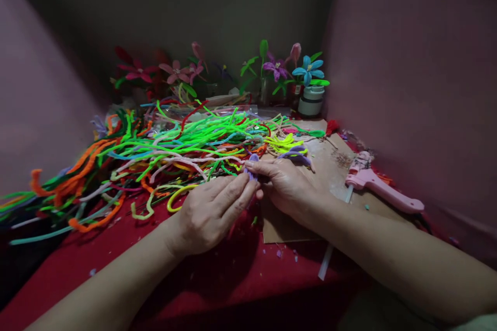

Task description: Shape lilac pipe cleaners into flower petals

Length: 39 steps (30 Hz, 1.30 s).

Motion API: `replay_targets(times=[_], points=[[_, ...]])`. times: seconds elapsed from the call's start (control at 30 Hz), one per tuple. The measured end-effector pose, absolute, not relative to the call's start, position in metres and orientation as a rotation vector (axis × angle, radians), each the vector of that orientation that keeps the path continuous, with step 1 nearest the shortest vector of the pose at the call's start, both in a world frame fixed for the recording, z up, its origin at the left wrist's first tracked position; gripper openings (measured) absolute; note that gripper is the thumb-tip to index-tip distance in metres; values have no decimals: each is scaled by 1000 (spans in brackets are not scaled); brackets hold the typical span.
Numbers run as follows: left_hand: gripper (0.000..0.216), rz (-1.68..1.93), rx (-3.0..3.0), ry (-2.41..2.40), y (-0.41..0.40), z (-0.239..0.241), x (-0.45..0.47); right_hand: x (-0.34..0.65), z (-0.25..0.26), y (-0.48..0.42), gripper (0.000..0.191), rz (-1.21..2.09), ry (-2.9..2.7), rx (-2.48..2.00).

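A small purple petal shape of fuzzy pipe cleaner (253, 159) is pinched between my two hands, over the near left edge of a cardboard sheet (285, 225). My left hand (213, 208) holds its lower part with the fingers closed. Thumb and fingertips of my right hand (289, 183) close on the same piece from the right. More purple pipe cleaner loops (297, 154) lie on the cardboard just behind my right hand. A big heap of loose pipe cleaners (194, 134), mostly bright green, spreads behind and left of my hands.
A pink glue gun (388, 191) lies on the right, with a clear glue stick (326, 261) jutting toward me. Pipe cleaner flowers stand along the back, a blue one (308, 70) in a white jar (311, 101). Purple scraps dot the red cloth (217, 279).
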<state>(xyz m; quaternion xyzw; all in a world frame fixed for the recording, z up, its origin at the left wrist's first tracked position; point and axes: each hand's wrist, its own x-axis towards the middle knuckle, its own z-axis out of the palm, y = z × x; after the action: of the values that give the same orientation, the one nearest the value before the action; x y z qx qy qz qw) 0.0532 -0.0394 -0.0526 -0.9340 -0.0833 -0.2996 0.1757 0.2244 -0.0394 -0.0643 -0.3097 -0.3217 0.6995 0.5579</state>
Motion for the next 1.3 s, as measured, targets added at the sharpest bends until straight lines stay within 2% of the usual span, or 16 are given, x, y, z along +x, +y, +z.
replay_targets(times=[0.13, 0.3, 0.53, 0.77, 0.93, 1.13, 1.3], points=[[35, -1117, -2759, -482, -42, -52, 61, 226, -64, -39, 20, 1622, -811, -801], [17, -1278, -2930, -627, -39, -47, 65, 227, -61, -41, 19, 1609, -876, -811], [19, -1282, -3111, -600, -41, -39, 63, 226, -63, -43, 23, 1631, -924, -820], [16, -1536, -3113, -983, -41, -35, 58, 226, -59, -44, 19, 1713, -971, -874], [12, -1367, -3153, -1243, -43, -25, 54, 227, -56, -47, 17, 1730, -998, -937], [6, -991, -3111, -1077, -43, -19, 51, 226, -51, -49, 18, 1686, -1057, -1011], [4, -934, -3133, -1054, -41, -23, 48, 225, -51, -51, 18, 1654, -1127, -1038]])
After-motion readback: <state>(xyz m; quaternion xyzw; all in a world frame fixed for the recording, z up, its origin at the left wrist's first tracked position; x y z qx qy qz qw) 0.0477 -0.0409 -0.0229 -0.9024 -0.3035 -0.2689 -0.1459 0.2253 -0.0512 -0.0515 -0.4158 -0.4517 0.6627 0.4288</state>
